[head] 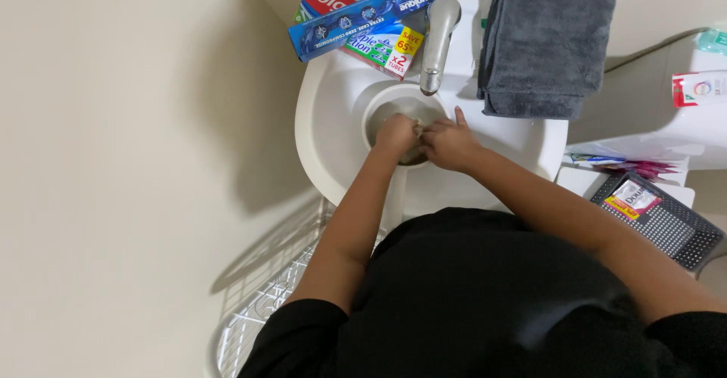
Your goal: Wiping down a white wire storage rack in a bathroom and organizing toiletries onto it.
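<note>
At the lower left of the frame a white wire rack [261,302] stands on the floor beside you, below the basin and well apart from your hands. Moving right, a small white sink [333,120] fills the upper middle of the frame, and on its back rim, upper left, lie a long blue toothbrush box [363,16] and a red and green toothpaste carton [382,45] under it, both just beside the chrome tap [437,41]. Your left hand [395,132] is down in the round bowl below the spout, fingers clenched around a small pale thing [417,126], a rag or a sponge by the look of it, though I cannot tell which. Your right hand [452,145] touches it from the other side, fingers curled onto the same pale thing, with one finger lifted straight up toward the tap. So the pale thing sits in the middle of the frame, pressed between both hands over the drain. No water is plainly running from the spout. As a judgement, you are in the middle of rubbing or wringing that piece in the bowl; the next move calls for a firm two-handed grip kept low in the bowl, so that drips stay inside and off the cartons. Further right, a folded grey towel [545,45] lies on the sink's back rim, near your right hand. At the far right a dark mesh basket [674,230] holds a small packet, with more packets and white containers above it.
</note>
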